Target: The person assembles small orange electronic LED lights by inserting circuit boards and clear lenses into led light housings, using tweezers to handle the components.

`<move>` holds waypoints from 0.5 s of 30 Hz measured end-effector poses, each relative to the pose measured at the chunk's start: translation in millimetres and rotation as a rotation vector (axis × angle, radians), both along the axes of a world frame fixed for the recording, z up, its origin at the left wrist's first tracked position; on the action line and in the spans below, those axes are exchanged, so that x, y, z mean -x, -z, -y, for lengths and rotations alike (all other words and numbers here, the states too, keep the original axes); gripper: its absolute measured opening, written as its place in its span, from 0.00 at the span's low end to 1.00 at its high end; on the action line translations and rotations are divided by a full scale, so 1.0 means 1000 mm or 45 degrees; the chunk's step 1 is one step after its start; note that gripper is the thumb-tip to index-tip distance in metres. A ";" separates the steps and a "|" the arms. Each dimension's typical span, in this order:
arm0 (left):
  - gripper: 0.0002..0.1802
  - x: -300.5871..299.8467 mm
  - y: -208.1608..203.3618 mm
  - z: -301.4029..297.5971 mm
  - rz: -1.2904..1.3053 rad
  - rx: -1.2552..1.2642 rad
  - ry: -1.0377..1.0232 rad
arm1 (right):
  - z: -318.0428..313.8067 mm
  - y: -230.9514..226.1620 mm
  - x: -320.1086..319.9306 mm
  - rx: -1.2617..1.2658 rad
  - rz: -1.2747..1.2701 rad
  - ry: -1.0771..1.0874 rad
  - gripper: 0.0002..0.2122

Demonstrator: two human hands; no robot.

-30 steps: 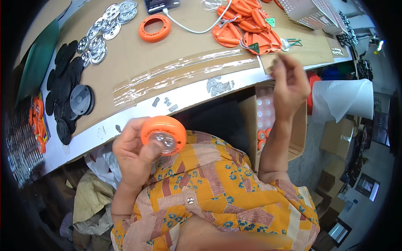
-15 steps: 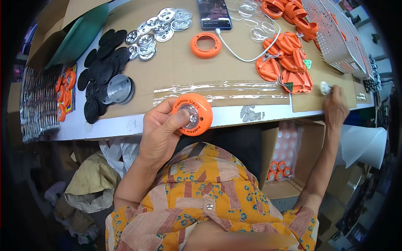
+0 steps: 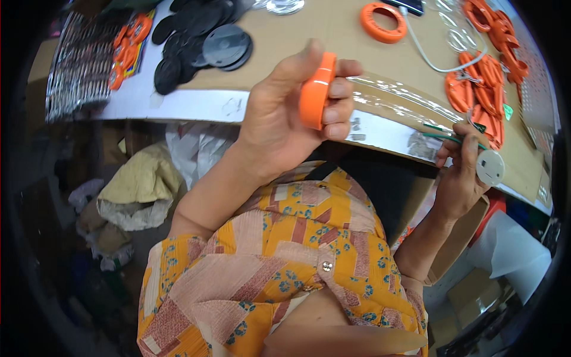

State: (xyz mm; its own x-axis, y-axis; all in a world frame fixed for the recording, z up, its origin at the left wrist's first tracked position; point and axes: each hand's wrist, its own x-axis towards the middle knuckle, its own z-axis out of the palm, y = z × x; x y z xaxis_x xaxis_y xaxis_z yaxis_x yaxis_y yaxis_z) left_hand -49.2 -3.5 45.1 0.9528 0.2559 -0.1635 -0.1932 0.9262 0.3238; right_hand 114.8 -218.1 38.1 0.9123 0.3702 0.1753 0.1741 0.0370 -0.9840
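Observation:
My left hand [image 3: 279,113] is closed round an orange round light [image 3: 316,92], now turned edge-on, thumb on the near side and fingers on the far side. Over the table's front edge at right, my right hand [image 3: 461,178] is closed on a white round disc [image 3: 491,169] with small dark marks. Thin green strips [image 3: 443,136] stick out to the left from the same fingers; whether they join the disc I cannot tell. Beyond that hand lie orange plastic shells [image 3: 491,89], some with wires. An orange ring [image 3: 383,23] rests at the far middle.
Black discs [image 3: 196,35] and a clear round part [image 3: 227,46] lie at the left, beside stacked packages [image 3: 80,65] and small orange lights [image 3: 126,56]. A white cable [image 3: 437,70] runs from a phone [image 3: 407,5]. A perforated basket [image 3: 538,89] stands at far right.
My right hand has come left and nearer from the table's right end with the white disc. My left hand has lifted the orange light and turned it edge-on. The view has shifted.

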 end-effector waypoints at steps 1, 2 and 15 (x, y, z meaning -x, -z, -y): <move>0.31 0.001 -0.001 -0.001 0.016 0.066 0.058 | -0.006 0.003 0.002 -0.001 -0.021 -0.027 0.10; 0.34 0.002 -0.001 -0.003 0.035 0.131 0.115 | -0.011 0.006 0.004 0.118 0.083 -0.023 0.09; 0.43 0.015 0.017 -0.005 0.139 0.305 0.101 | -0.015 0.014 0.013 0.335 0.247 0.108 0.07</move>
State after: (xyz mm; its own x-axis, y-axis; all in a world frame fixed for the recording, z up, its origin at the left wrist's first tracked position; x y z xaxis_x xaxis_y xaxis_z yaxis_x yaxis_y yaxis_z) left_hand -64.0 1.7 27.9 0.9836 0.1460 -0.1055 -0.1386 0.9876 0.0745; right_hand 102.0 -203.2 24.6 0.9010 0.3496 0.2570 0.3503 -0.2365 -0.9063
